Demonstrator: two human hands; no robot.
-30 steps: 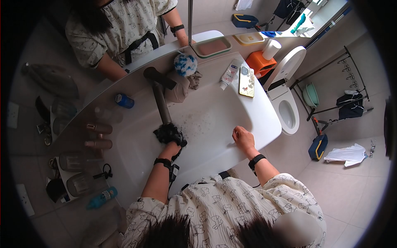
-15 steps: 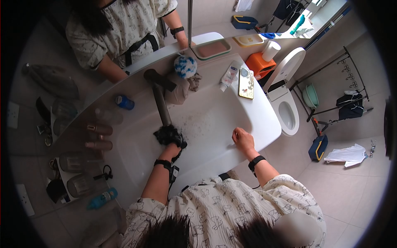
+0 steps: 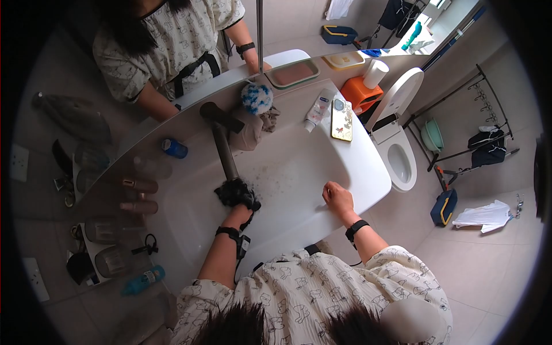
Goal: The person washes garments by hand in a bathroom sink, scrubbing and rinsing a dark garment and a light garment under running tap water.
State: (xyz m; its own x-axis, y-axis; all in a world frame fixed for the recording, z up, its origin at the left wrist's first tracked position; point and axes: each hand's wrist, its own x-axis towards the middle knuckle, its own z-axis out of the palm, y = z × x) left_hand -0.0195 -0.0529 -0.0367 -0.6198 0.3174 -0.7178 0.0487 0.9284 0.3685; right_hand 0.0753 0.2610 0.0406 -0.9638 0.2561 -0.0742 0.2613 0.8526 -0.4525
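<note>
Under the dark tap (image 3: 226, 150), my left hand (image 3: 244, 210) is in the white basin (image 3: 299, 198), wrapped in a wet black cloth (image 3: 234, 193). The cloth hides most of its fingers; whitish suds show on it. Bubbles lie on the basin floor beside it. My right hand (image 3: 339, 198) hovers near the basin's front right side, its fingers curled in with nothing visible in them. Both wrists wear black bands.
A phone (image 3: 341, 121) and a white tube (image 3: 318, 111) lie on the basin's right rim. A blue-and-white pompom (image 3: 257, 99) and greyish cloth (image 3: 248, 132) sit behind the tap. A toilet (image 3: 398, 158) stands to the right; bottles (image 3: 139, 195) line the left.
My left hand and the black cloth stay under the tap with little movement. My right hand stays curled at nearly the same place. The view has shifted slightly.
</note>
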